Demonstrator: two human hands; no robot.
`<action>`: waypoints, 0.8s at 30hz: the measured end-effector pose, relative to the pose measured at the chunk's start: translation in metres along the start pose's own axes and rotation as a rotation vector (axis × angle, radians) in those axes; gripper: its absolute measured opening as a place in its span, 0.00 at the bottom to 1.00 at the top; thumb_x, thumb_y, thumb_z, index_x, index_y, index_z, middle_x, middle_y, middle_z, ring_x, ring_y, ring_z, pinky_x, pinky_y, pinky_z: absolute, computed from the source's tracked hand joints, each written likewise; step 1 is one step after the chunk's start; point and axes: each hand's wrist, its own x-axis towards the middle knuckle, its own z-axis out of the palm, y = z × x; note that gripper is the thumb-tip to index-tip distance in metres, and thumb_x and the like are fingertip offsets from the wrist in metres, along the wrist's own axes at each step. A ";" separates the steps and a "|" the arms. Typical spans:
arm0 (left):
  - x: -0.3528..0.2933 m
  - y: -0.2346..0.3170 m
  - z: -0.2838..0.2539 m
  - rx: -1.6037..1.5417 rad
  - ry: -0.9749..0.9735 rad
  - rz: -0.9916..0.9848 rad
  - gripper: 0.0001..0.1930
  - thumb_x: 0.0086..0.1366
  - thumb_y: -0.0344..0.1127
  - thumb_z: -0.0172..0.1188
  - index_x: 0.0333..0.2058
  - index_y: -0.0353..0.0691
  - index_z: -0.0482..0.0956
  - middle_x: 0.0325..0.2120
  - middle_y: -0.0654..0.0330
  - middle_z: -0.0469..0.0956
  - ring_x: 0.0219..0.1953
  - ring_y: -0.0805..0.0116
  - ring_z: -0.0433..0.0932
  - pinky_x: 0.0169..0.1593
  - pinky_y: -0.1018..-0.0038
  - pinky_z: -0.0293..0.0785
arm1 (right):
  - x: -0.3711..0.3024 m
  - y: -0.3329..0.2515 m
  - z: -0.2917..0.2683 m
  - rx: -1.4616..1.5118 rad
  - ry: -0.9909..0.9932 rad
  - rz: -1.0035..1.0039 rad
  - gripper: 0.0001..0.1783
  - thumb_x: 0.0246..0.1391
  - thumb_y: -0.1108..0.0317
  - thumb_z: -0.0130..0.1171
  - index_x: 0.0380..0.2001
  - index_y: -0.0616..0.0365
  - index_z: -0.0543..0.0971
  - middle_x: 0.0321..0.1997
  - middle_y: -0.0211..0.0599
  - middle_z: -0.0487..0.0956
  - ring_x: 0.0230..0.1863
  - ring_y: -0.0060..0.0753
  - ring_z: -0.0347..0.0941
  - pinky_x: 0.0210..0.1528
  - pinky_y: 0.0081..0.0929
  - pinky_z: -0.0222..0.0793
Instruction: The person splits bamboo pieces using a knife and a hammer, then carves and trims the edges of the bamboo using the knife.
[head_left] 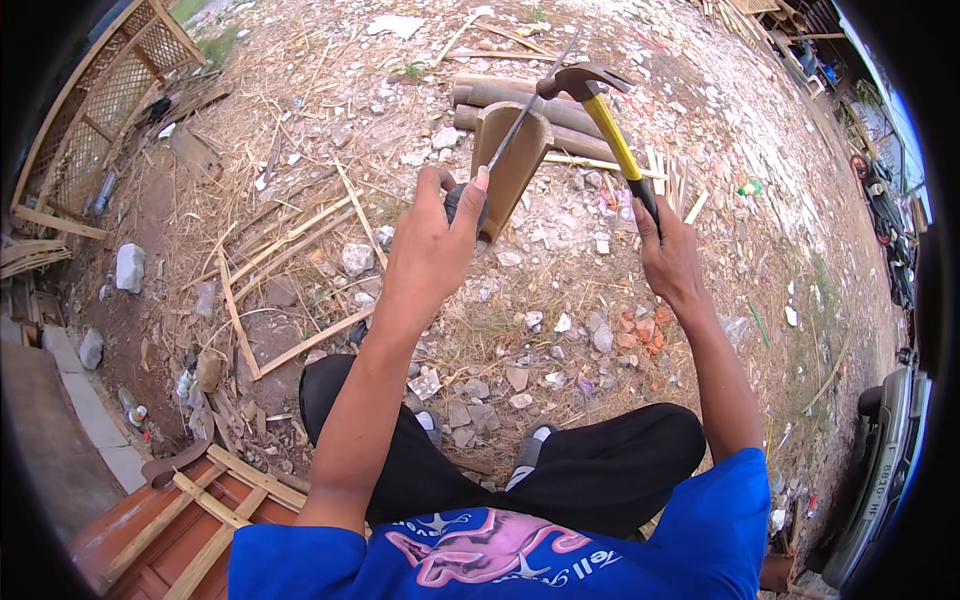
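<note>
My left hand (440,225) is closed round the dark handle of a long, thin metal tool (512,135) that looks like a file or screwdriver. Its slim shaft slants up and to the right, away from me. In my right hand (668,250) is a claw hammer (618,140), gripped at the black lower end of its yellow-and-black handle. The hammer's dark head overlaps the shaft in view; whether they touch I cannot tell. Behind the shaft stands a brown, trough-shaped piece (520,170), curved like a half pipe and leaning against round brown lengths (500,95).
Rubble, straw and loose wooden strips (295,240) litter the ground. Broken orange pieces (645,328) lie near my right forearm. A wooden lattice panel (105,110) stands far left, with a reddish wooden panel (120,530) near left. A vehicle (880,470) is at the right edge.
</note>
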 end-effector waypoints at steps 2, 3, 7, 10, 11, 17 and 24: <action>0.003 0.005 0.004 0.001 -0.034 -0.117 0.27 0.71 0.59 0.47 0.43 0.34 0.68 0.23 0.50 0.75 0.25 0.61 0.75 0.31 0.65 0.70 | -0.011 0.007 0.004 0.010 -0.045 0.151 0.24 0.68 0.48 0.45 0.37 0.62 0.71 0.18 0.50 0.71 0.18 0.50 0.67 0.24 0.43 0.59; 0.002 0.001 0.005 0.003 -0.038 -0.114 0.27 0.71 0.59 0.47 0.43 0.34 0.68 0.23 0.50 0.75 0.25 0.61 0.75 0.31 0.65 0.70 | -0.013 0.007 0.006 0.011 -0.042 0.156 0.24 0.68 0.48 0.45 0.37 0.62 0.71 0.18 0.50 0.71 0.18 0.50 0.67 0.24 0.43 0.59; -0.003 -0.008 0.011 0.019 0.016 -0.003 0.28 0.69 0.61 0.48 0.41 0.35 0.67 0.21 0.43 0.77 0.26 0.44 0.80 0.30 0.56 0.72 | -0.023 0.008 0.011 0.019 -0.068 0.107 0.25 0.68 0.47 0.45 0.36 0.62 0.71 0.17 0.48 0.70 0.17 0.47 0.65 0.24 0.41 0.59; -0.002 -0.005 0.012 -0.009 0.012 -0.009 0.28 0.69 0.61 0.48 0.42 0.36 0.67 0.20 0.43 0.77 0.26 0.44 0.80 0.30 0.56 0.71 | -0.027 0.014 0.012 0.052 -0.031 0.114 0.25 0.68 0.47 0.45 0.36 0.61 0.72 0.16 0.45 0.69 0.16 0.43 0.63 0.23 0.39 0.58; -0.001 -0.004 0.012 -0.028 0.016 -0.018 0.28 0.69 0.61 0.48 0.42 0.36 0.67 0.20 0.43 0.77 0.26 0.44 0.80 0.30 0.56 0.72 | -0.028 0.016 0.012 0.096 0.026 0.110 0.25 0.68 0.46 0.45 0.36 0.61 0.72 0.16 0.45 0.69 0.16 0.41 0.63 0.23 0.39 0.58; 0.000 0.002 0.007 -0.014 -0.018 -0.086 0.28 0.71 0.60 0.48 0.41 0.33 0.68 0.22 0.52 0.76 0.22 0.62 0.74 0.26 0.66 0.68 | -0.012 0.000 0.003 0.045 0.068 0.033 0.25 0.67 0.45 0.46 0.38 0.60 0.73 0.15 0.44 0.68 0.17 0.38 0.64 0.22 0.38 0.58; 0.001 -0.011 0.010 0.016 0.017 -0.020 0.28 0.69 0.61 0.48 0.41 0.35 0.68 0.20 0.44 0.77 0.27 0.43 0.81 0.32 0.56 0.72 | 0.008 -0.030 -0.046 0.293 0.242 -0.089 0.24 0.69 0.47 0.46 0.30 0.58 0.71 0.15 0.24 0.62 0.17 0.16 0.56 0.19 0.24 0.50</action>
